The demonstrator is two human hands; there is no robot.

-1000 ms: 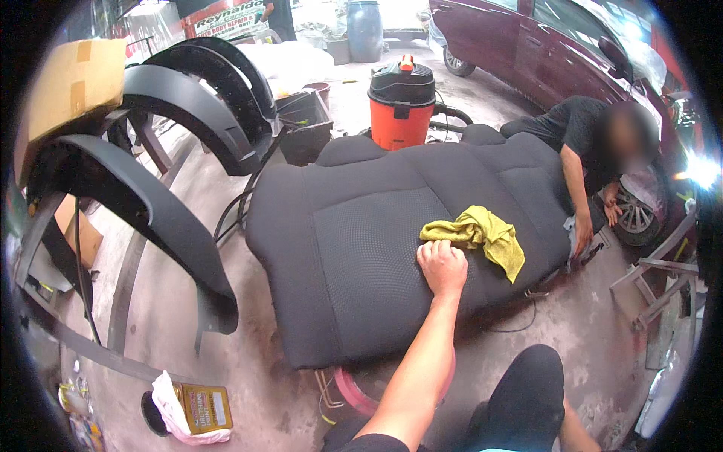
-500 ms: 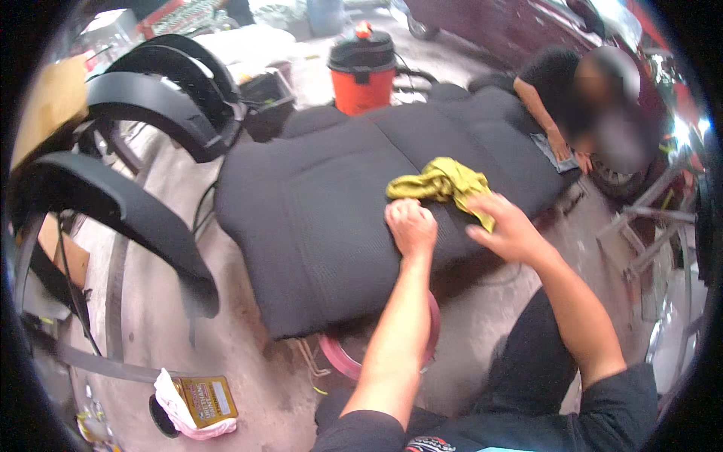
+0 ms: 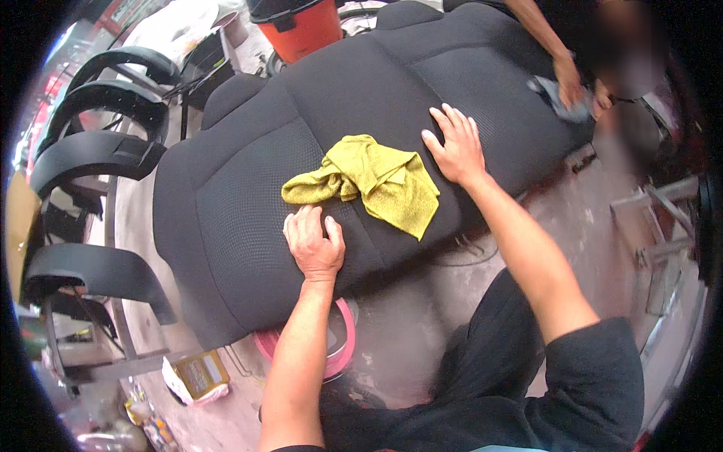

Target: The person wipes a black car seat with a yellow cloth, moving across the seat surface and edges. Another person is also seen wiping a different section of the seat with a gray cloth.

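Observation:
A black fabric car seat back (image 3: pixel 248 248) lies flat before me, with textured panels and stitched seams. A crumpled yellow-green cloth (image 3: pixel 403 197) rests on its middle, held by neither hand. Just below the cloth's left end, my left hand (image 3: pixel 315 245) is laid on the fabric, its fingers stretched out. To the right of the cloth, my right hand (image 3: pixel 458 148) lies on the seat back with fingers spread and nothing in them. At the far right end, another person's hand (image 3: pixel 569 79) presses a grey-blue cloth (image 3: pixel 565 104) on the same seat back.
Several black curved fender flares (image 3: pixel 98 162) hang on a rack at the left. An orange bucket-shaped vacuum (image 3: pixel 305 32) stands behind the seat back. Below its front edge is a pink ring-shaped object (image 3: pixel 345 343). A brown-gold can (image 3: pixel 199 375) sits on the floor, and a metal stand (image 3: pixel 663 218) is at right.
My left hand has opened out from a closed shape. The right hand has moved off the cloth onto the seat back. My view has shifted, and the cloth lies more spread out.

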